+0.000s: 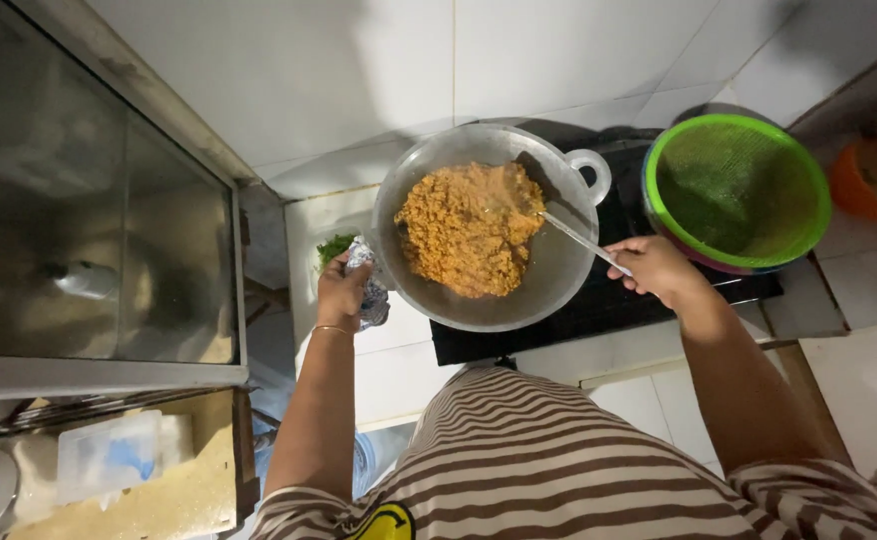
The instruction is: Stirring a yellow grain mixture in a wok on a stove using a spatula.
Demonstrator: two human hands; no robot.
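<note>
White tiles backed the counter (399, 370), where the wok (559, 275) of orange rice (469, 228) sat on the stove at its rear edge, left hand (342, 290) closed on a cloth-wrapped handle (367, 290), right hand (656, 267) clasping the spatula (584, 240), mid-stir; turning the rice seemed due next.

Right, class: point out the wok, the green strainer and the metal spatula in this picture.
wok (559, 285): head view, on the bare inner wall right of the orange food.
green strainer (737, 190): head view, on the mesh in the middle.
metal spatula (579, 238): head view, on the shaft above the right hand.
</note>
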